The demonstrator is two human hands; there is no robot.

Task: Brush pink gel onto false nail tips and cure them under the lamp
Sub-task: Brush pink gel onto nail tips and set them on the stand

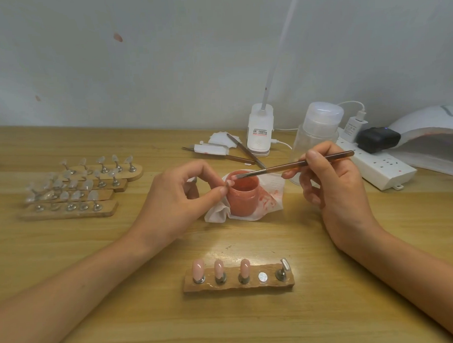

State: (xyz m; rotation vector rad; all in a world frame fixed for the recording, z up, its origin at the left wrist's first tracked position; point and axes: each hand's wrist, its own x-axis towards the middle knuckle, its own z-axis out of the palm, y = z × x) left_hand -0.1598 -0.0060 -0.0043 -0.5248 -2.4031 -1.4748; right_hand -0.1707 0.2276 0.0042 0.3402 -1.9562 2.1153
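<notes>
Holding the work close over the open jar of pink gel (243, 196) was the sound choice. Any drip would fall into the pot or onto the stained tissue (270, 195) under it rather than onto the tabletop (147, 276). The left hand (177, 196) pinched a small nail tip (229, 182) between thumb and forefinger at the jar's near rim, its other fingers loosely curled. Whether the tip sat on a metal stand could not be made out. The right hand (331, 183) gripped the brush (284, 166) like a pencil, well back along the handle, with the bristles at the tip over the jar mouth.

To do this step well, I judged the bristles should carry only a modest bead and be laid flat. They should be drawn in long strokes from base to free edge, keeping gel off the pinching fingertips. Bracing the right little finger against the left hand would likely steady the stroke.

On the wooden holder (239, 285) nearer the person, three coated tips (219, 269) stood upright beside a bare magnet (262, 276) and one empty stand (282, 269). The held tip probably belonged on the vacant spot. The curing lamp (429, 138) sat at the far right.
</notes>
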